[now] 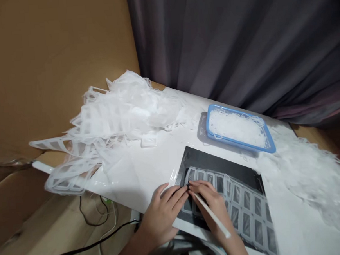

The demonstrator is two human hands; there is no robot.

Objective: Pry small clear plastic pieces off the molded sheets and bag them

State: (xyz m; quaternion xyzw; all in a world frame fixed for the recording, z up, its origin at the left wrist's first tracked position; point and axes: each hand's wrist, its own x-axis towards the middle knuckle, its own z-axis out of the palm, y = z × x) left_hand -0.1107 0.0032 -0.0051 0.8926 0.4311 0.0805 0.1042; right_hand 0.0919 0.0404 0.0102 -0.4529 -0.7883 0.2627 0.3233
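A translucent sheet of framed rectangular cells (245, 212) lies on a black mat (219, 159). My right hand (209, 203) is closed around a thin white stick-like tool (214, 217), whose tip is near the upper left cells. My left hand (164, 210) rests at the sheet's left edge, its fingers close together and reaching toward the fingertips of my right hand. Whether the left fingertips pinch anything is too small to tell.
A blue basket (240, 145) of white pieces stands behind the mat. White plastic sheets (121, 111) are heaped at the left, and a translucent pile (315, 179) covers the right side. Cables (68, 252) hang beside the table (144, 172).
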